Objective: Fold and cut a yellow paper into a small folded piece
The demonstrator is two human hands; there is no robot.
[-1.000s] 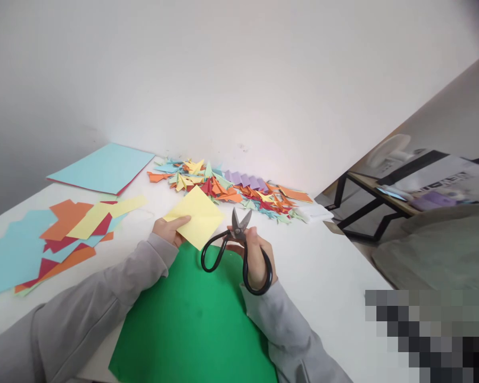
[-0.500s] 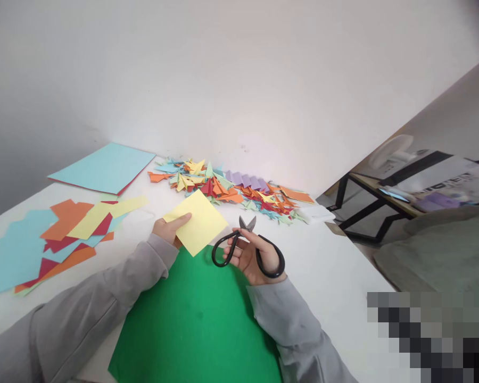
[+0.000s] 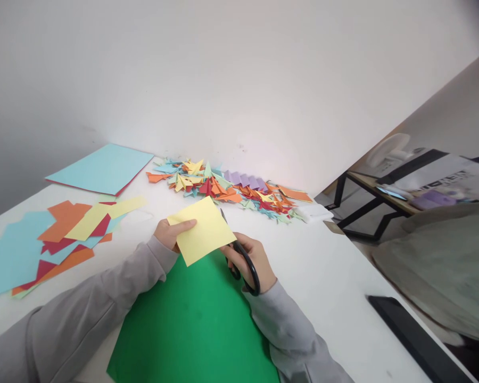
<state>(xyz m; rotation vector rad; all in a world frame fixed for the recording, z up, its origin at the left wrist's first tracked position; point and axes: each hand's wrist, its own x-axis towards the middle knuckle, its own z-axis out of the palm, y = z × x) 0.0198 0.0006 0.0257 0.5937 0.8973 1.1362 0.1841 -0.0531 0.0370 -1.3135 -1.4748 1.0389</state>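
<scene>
A square of yellow paper (image 3: 203, 234) is pinched in my left hand (image 3: 171, 234), the thumb lying on top near its left corner. My right hand (image 3: 255, 260) grips a pair of scissors (image 3: 252, 271) with black looped handles. Their blades are at the paper's right edge, mostly hidden behind the sheet; one tip shows above it. My fingers touch or nearly touch the paper's right corner. Below both hands lies a large green sheet (image 3: 191, 324) on the white table (image 3: 319, 298).
Coloured offcuts (image 3: 67, 218) lie at left, with a stack of blue paper (image 3: 104, 169) behind. Folded paper planes (image 3: 207, 181) are heaped along the wall. A black flat object (image 3: 407, 330) rests at the right edge. Beyond stands a shelf (image 3: 367, 183).
The scissors have turned from upright with blades spread to edge-on, blades now at the yellow paper's right side. The paper has tilted and moved slightly right in my left hand.
</scene>
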